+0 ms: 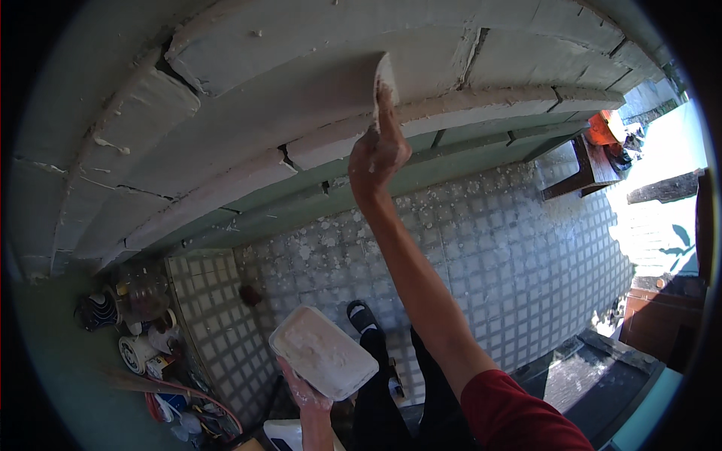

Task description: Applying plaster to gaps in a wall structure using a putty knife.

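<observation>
My left hand (304, 391), smeared with white paste, grips the lower left side of a white rectangular tub (359, 382). Thick pale putty (312, 342) lies inside the tub. Stretched up toward the wall, my right hand (378, 159) is closed around a flat, putty-coated scraper (386, 74). Its blade is seen nearly edge-on against the grey block-patterned wall (301, 90), and I cannot tell whether the whole edge touches. Below the scraper runs a raised ledge (481, 103) with dark gaps at its joints.
The tiled floor (481, 233) is spotted with white splatter. Jars, tubs and other clutter (139, 349) crowd the lower left. A wooden bench (590, 169) with an orange container (604, 129) stands at the right, near bright daylight. A dark flat-topped piece (579, 383) sits lower right.
</observation>
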Demonstrator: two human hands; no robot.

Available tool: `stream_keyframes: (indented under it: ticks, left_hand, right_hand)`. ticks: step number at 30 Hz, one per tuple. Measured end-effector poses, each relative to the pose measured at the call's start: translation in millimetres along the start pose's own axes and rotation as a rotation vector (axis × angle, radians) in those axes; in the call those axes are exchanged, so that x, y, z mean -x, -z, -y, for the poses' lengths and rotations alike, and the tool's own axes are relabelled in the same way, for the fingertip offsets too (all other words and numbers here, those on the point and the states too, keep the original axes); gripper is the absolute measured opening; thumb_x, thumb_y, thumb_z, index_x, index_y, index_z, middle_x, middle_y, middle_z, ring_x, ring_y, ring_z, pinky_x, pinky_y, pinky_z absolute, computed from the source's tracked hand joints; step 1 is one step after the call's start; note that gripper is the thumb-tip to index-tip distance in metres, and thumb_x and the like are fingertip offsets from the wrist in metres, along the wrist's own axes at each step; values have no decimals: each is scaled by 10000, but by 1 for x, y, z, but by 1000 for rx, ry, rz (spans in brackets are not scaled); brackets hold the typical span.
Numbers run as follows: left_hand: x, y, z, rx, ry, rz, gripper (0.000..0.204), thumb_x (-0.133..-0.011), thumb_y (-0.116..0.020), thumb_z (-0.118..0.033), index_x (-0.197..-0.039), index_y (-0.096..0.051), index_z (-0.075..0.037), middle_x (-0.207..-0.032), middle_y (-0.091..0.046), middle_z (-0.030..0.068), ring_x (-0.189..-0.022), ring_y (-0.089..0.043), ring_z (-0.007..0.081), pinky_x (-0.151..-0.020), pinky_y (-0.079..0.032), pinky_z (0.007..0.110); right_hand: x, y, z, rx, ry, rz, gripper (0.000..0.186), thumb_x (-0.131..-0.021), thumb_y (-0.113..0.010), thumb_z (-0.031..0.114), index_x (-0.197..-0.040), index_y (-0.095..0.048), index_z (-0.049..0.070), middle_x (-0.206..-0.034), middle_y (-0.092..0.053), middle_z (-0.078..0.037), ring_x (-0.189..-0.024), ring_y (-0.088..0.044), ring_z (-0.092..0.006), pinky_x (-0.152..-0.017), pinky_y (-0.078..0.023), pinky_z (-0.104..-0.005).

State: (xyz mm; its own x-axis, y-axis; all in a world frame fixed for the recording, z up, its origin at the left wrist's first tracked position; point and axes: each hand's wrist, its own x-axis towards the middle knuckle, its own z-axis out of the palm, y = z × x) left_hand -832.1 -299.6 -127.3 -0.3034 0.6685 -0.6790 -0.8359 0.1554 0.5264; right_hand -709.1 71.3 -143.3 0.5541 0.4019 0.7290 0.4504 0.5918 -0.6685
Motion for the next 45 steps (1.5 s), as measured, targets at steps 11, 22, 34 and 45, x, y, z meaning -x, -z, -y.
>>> stream_keyframes:
  ticks: [11,22,34,45]
  left_hand:
    - [1,-8,-3,-12,-21,6,702,-909,-486,-599,-1442,-344,-164,-1415,-434,48,-1258,-465,294,-1017,-427,476]
    - [6,13,0,16,15,-85,680,-926,-407,-628,-1447,-354,-195,-1439,-411,48,-1279,-438,308,-1022,-406,509]
    - [12,20,-2,16,-28,-90,686,-924,-403,-636,-1448,-354,-194,-1436,-419,43,-1273,-451,310,-1029,-406,502]
    - [17,30,-16,36,-43,-95,688,-920,-430,-624,-1449,-351,-191,-1450,-399,51,-1297,-422,311,-1049,-385,503]
  right_hand:
    - [-74,57,-9,100,-85,-109,569,-744,-374,-146,-1252,-591,-10,-1030,-699,-191,-617,-622,-184,-601,-488,-298]
    - [-17,-16,64,-33,-7,192,683,-652,-383,-180,-1275,-575,23,-1250,-592,-176,-1171,-561,-327,-963,-494,-394]
    - [-75,8,7,87,-76,-34,446,-867,-418,-67,-1294,-539,-26,-1243,-593,-213,-1161,-586,-296,-923,-499,-391]
    - [39,-42,84,-89,-53,279,533,-803,-401,-138,-1310,-520,-25,-1312,-546,-196,-1288,-456,-338,-1111,-311,-466]
